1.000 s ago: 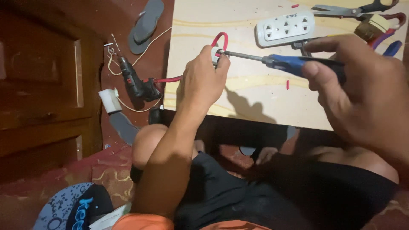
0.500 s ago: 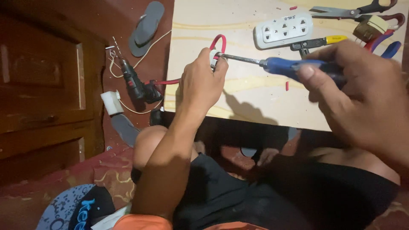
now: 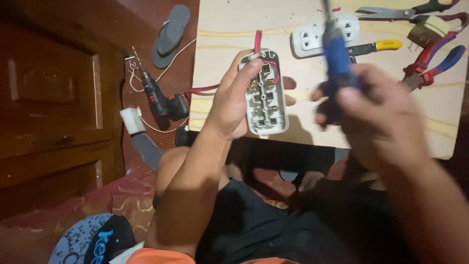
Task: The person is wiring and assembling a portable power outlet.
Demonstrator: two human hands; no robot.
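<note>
Held upright over the plywood board [image 3: 220,58], long axis running away from the body – an opened socket strip base [image 3: 266,100], red wire [image 3: 257,41] at its far end. Clamped by the left hand [image 3: 232,100], fingers curled round its edges; gripped in the blurred right hand [image 3: 376,122], a blue-handled screwdriver [image 3: 334,54] – tip up. Beyond, a white socket cover [image 3: 312,36], pliers [image 3: 432,61] and scissors [image 3: 405,10] on the board, a cordless drill [image 3: 161,100] on the red floor.

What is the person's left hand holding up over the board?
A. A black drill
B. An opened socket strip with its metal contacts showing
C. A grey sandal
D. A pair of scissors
B. The left hand grips an opened socket strip, its inner contacts facing the camera and a red wire running out of its top, while the right hand holds a blue-handled screwdriver beside it.
</note>
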